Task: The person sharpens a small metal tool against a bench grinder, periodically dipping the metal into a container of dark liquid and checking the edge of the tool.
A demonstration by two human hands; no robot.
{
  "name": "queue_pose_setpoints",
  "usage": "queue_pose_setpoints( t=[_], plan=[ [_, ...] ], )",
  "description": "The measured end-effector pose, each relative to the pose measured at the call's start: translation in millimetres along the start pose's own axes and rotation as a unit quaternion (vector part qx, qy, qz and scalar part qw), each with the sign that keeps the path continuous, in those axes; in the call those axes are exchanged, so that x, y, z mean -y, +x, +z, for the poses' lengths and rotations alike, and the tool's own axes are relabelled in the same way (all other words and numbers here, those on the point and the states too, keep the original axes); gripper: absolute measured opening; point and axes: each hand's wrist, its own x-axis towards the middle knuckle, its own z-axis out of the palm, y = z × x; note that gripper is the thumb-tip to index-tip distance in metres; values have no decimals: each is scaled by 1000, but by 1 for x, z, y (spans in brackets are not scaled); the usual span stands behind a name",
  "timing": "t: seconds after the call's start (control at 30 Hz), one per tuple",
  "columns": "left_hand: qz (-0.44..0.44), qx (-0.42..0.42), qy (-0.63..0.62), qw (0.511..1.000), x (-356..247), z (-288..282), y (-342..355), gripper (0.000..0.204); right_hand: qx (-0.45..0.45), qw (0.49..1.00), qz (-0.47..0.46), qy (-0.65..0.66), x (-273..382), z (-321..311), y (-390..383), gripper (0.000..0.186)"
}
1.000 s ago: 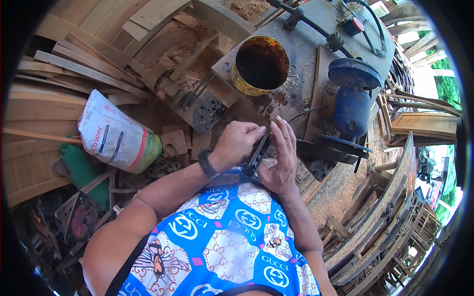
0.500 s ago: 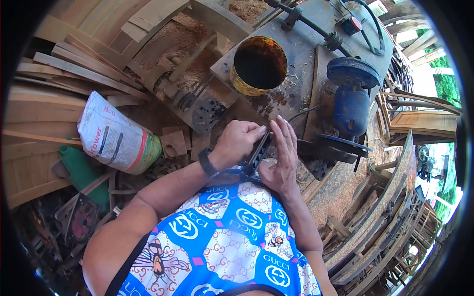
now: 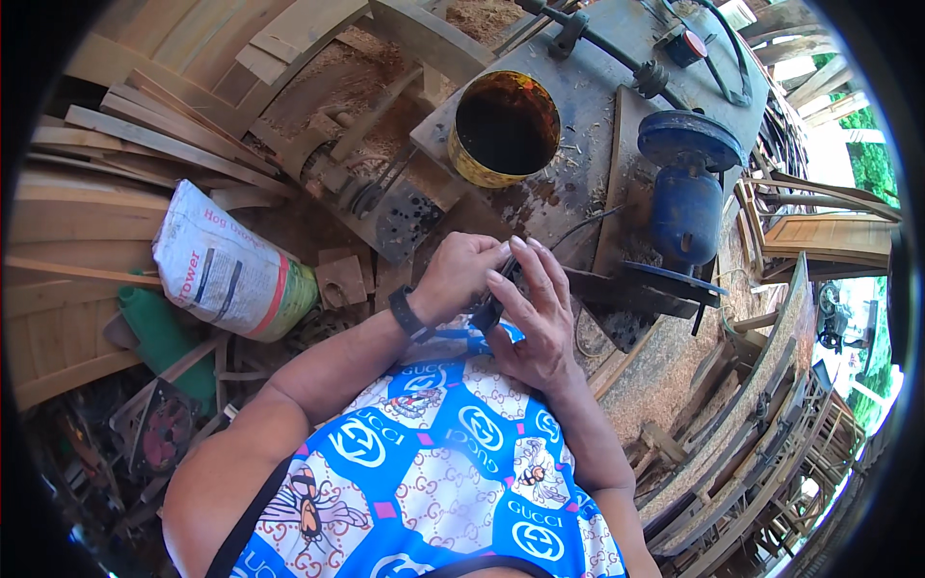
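Note:
A dark, narrow, bar-like tool (image 3: 488, 315) is held in front of my body, mostly covered by my fingers, so its exact kind cannot be made out. My left hand (image 3: 459, 277), with a black band on its wrist, is closed around its left side, thumb and fingers pinched near the far end. On the other side, my right hand (image 3: 540, 323) bends its fingers over the tool, fingertips close to the left thumb. Just beyond both hands is a bench grinder's metal table (image 3: 540, 217), where a paint-stained yellow tin (image 3: 472, 171) of dark liquid stands.
To the right a blue motor-driven grinder (image 3: 686, 217) with disc wheels is mounted on the table. A shaft (image 3: 617, 53) runs across the far side. At left lie a white feed sack (image 3: 226, 265), green cloth (image 3: 159, 337) and stacked boards (image 3: 164, 135). Sawdust (image 3: 665, 371) covers the ground at right.
My right hand has shifted slightly left, its fingers going from stretched out along the tool to bent over it. The tool is more hidden now. My left hand has hardly moved.

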Motion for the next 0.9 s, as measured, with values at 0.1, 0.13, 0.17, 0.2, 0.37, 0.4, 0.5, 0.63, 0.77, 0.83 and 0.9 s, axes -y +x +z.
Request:
queue_pose_setpoints(
  t=[0.1,0.13,0.17,0.2,0.37,0.4,0.5,0.63,0.77,0.83,0.9],
  plan=[
    [-2,-4,-4,1000,-4,0,-1,41,-9,1000,-5,8,-3,1,0,70],
    [-6,-4,-6,1000,-4,0,-1,41,-10,1000,-4,9,-3,2,0,70],
    [-4,-4,-6,1000,-4,0,-1,41,-12,1000,-4,8,-4,2,-1,69],
    [-2,-5,-9,1000,-4,0,-1,41,-13,1000,-6,8,-4,2,-2,69],
    [-13,-1,-4,1000,-6,-2,2,41,-15,1000,-2,9,-4,1,0,68],
    [-13,1,-3,1000,-6,-2,3,41,-16,1000,-2,8,-4,2,1,68],
    [-17,7,3,1000,-8,-3,5,40,-27,999,6,22,-4,2,2,67],
    [-5,2,15,1000,-4,-2,8,38,-29,999,-25,23,-6,-1,4,64],
    [-40,36,23,998,-15,-4,12,30,-46,998,-21,26,-8,0,2,63],
    [-32,23,44,998,-15,-2,17,30,-54,998,-25,20,-12,-1,1,64],
    [-30,13,-2,999,-27,-2,26,31,-65,997,-30,15,-14,-4,3,64]
  ],
)
